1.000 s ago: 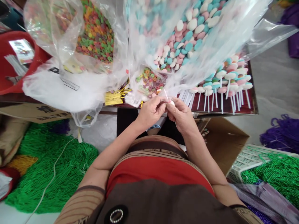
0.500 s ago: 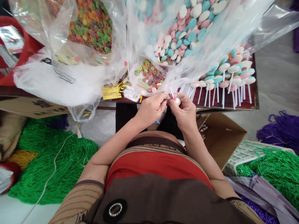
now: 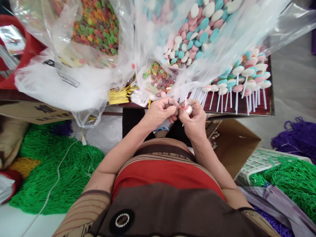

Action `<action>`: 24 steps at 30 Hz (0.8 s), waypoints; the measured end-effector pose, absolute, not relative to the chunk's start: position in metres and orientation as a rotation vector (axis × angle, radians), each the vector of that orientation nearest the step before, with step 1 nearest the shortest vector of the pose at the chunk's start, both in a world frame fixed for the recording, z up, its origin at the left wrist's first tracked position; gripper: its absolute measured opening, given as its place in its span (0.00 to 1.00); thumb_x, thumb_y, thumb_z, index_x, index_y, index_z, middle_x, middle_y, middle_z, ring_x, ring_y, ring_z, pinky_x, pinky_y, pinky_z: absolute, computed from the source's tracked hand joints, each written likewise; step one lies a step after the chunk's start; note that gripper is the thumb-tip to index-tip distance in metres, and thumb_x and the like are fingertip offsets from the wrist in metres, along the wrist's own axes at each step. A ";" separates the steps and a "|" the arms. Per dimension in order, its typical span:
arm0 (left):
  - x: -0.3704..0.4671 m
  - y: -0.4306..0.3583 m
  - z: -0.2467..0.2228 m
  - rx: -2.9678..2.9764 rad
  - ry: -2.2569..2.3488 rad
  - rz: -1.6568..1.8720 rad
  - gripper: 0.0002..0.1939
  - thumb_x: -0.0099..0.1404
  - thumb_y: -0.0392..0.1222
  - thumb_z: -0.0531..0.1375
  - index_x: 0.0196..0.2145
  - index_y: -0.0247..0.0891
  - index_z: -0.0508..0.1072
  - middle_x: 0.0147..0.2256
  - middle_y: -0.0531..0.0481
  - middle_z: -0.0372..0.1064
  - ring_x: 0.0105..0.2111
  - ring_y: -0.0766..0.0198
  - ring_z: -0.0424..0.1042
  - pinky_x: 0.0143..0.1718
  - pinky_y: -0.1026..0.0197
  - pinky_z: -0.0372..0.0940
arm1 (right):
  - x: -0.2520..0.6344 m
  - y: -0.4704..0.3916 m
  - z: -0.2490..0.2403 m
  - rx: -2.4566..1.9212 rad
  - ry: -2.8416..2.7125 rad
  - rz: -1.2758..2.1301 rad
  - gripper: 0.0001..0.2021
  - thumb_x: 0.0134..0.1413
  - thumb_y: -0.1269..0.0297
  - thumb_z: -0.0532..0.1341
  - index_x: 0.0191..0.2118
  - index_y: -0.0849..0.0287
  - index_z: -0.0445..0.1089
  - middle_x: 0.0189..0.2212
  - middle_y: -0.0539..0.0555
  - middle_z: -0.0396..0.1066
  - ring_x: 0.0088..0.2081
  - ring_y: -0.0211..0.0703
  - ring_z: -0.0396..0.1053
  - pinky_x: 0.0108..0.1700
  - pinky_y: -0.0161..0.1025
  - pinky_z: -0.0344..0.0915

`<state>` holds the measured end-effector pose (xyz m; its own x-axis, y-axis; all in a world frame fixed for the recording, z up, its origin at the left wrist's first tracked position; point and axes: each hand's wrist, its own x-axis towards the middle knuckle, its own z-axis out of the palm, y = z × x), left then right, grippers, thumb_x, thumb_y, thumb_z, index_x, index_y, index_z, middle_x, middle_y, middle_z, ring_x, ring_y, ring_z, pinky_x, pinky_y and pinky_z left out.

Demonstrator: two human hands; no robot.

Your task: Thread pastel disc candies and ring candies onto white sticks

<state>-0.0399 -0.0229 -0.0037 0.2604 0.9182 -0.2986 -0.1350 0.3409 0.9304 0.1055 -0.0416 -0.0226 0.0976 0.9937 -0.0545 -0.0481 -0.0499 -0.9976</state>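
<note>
My right hand (image 3: 197,119) is closed in a pinch around a rounded white and pink candy piece (image 3: 189,110) at the table's front edge. A white stick (image 3: 185,99) stands up by the candy, and a bit of white stick shows below. My left hand (image 3: 158,113) is closed beside it, thumb and fingertips pressed together near the candy's left side; what they pinch is too small to make out. Behind the hands lie loose fruit-coloured candy rings (image 3: 159,78) and a row of white sticks (image 3: 196,94). Finished-looking candy lollipops (image 3: 249,73) are gathered at the right.
Plastic bags hold candy rings (image 3: 98,31) and pink, blue and white oval candies (image 3: 203,37). Yellow ties (image 3: 119,96) lie near the front edge. A cardboard box (image 3: 237,144) and a white basket (image 3: 264,158) stand below right. Green cord (image 3: 61,168) covers the floor at left.
The stick by the candy has swung from a leftward lean to nearly upright. My left fingers have shifted slightly and curled beneath, while the right hand keeps its hold.
</note>
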 end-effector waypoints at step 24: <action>-0.107 0.057 -0.039 2.291 1.949 0.548 0.17 0.76 0.48 0.54 0.38 0.39 0.80 0.42 0.40 0.77 0.52 0.45 0.71 0.59 0.44 0.61 | 0.134 -0.060 -0.027 -1.079 -0.714 1.832 0.17 0.57 0.53 0.72 0.50 0.52 0.78 0.39 0.51 0.80 0.21 0.31 0.62 0.22 0.35 0.65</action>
<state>-0.1070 0.0570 -0.0390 0.1246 0.9688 0.2141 0.9385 -0.1851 0.2914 0.1341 -0.0598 -0.0272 -0.2474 0.8875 -0.3887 -0.3907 -0.4585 -0.7982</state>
